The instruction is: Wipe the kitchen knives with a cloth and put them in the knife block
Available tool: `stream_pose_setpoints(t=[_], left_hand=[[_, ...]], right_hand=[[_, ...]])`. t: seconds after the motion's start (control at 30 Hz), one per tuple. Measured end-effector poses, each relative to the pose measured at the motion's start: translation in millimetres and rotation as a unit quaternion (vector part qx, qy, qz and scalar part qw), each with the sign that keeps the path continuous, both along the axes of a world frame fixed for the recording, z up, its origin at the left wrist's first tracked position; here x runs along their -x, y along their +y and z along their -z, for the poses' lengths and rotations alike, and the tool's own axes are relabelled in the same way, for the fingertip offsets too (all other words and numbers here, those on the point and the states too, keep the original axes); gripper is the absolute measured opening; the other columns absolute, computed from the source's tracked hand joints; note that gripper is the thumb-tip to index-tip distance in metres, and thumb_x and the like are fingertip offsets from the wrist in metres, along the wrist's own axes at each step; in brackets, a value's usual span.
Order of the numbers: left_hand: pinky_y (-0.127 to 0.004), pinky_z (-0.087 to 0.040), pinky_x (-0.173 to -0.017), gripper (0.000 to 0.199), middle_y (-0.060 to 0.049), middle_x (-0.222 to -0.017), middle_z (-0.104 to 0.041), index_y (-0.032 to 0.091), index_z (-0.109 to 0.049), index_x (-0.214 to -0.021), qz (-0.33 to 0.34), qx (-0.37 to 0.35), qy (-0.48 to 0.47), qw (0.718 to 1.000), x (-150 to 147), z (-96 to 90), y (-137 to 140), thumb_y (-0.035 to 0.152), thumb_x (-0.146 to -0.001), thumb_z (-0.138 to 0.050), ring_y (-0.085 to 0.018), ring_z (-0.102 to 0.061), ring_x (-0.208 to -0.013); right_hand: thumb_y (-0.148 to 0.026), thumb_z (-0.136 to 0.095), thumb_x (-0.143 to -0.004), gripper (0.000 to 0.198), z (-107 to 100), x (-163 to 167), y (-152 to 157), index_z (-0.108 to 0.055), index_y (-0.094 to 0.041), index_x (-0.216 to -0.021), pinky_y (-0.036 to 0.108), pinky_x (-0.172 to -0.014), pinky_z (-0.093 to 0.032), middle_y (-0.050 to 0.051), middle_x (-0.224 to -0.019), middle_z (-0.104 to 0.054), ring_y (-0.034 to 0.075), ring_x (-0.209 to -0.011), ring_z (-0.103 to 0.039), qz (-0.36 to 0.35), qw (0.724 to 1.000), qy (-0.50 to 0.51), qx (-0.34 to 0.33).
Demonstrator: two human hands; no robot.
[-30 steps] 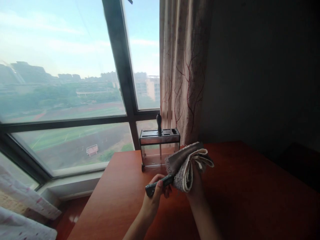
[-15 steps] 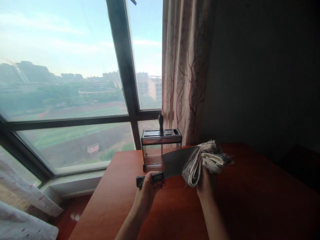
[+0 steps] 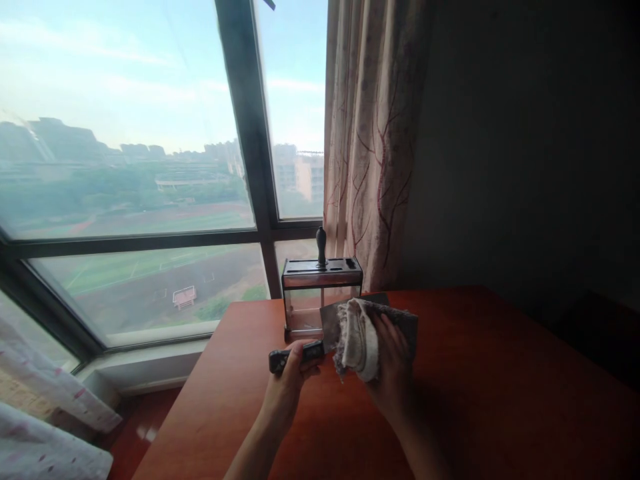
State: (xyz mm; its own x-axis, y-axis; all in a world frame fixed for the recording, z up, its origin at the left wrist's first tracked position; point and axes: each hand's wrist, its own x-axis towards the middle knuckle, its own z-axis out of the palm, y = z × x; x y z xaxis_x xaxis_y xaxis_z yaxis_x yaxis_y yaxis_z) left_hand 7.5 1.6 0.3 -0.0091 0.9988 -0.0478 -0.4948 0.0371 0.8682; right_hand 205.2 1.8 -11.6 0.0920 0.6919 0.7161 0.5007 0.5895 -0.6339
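My left hand [image 3: 290,377] is closed around the black handle of a cleaver [image 3: 330,319], which I hold up over the table with its broad blade pointing right. In my right hand [image 3: 395,367] is a folded, fluffy grey-and-white cloth [image 3: 361,339], pressed against the blade. The cloth and fingers hide the middle of the blade; its far end shows beyond them. Behind the cleaver stands a clear-sided knife block [image 3: 323,273] with a slotted dark top. One knife [image 3: 321,245] sits upright in it, its dark handle sticking out.
The reddish-brown wooden table [image 3: 225,400] spreads beneath both hands. A large window [image 3: 135,247] fills the left side, with a patterned curtain [image 3: 375,133] at its right edge. Pale fabric with reddish marks [image 3: 50,440] hangs at the lower left. A dark wall [image 3: 515,147] stands at the right.
My right hand has slid the cloth leftwards along the blade, from its far end to nearer the handle. The blade's far end now shows again. My left hand stays nearly still.
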Motion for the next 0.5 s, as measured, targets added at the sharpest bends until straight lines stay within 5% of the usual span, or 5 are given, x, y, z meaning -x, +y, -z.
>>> stream_pose_setpoints(t=[0.1,0.2,0.37,0.5], left_hand=[[-0.031,-0.050,-0.067,0.036,-0.008,-0.083,-0.072,0.014,-0.070,-0.088,0.004,-0.011,0.025,1.000,-1.9,-1.0,-5.2,0.048,-0.075,-0.067,-0.023,-0.065,-0.077],[-0.031,-0.049,-0.065,0.036,-0.006,-0.075,-0.070,0.015,-0.070,-0.087,-0.010,0.005,0.047,0.999,-3.5,-2.7,-11.1,0.047,-0.070,-0.072,-0.022,-0.063,-0.073],[-0.029,-0.048,-0.064,0.031,-0.004,-0.070,-0.068,0.014,-0.070,-0.079,0.007,-0.014,0.074,0.997,-2.9,0.3,-9.5,0.045,-0.074,-0.069,-0.020,-0.062,-0.069],[-0.031,-0.049,-0.063,0.035,-0.009,-0.080,-0.071,0.012,-0.071,-0.089,0.025,-0.032,0.061,0.997,0.3,2.4,-4.8,0.045,-0.080,-0.063,-0.022,-0.065,-0.070]], right_hand=[[-0.012,-0.061,-0.071,0.075,4.3,15.8,-4.1,-0.038,-0.025,-0.141,0.054,-0.112,-0.020,0.007,-0.146,-0.042,0.032,-0.137,-0.031,-0.012,0.984,-0.169,-0.054],[-0.015,-0.060,-0.069,0.076,0.9,24.0,-11.5,-0.037,-0.024,-0.141,0.052,-0.111,-0.022,0.007,-0.146,-0.043,0.031,-0.137,-0.032,-0.065,0.969,-0.231,-0.063],[-0.022,-0.064,-0.069,0.076,-8.4,15.6,-8.4,-0.039,-0.024,-0.141,0.051,-0.111,-0.025,0.008,-0.143,-0.047,0.032,-0.133,-0.039,-0.067,0.974,-0.210,-0.052],[-0.025,-0.070,-0.065,0.075,-7.1,-4.0,4.2,-0.046,-0.024,-0.136,0.053,-0.110,-0.026,0.008,-0.138,-0.052,0.034,-0.130,-0.042,-0.010,0.995,-0.094,-0.038]])
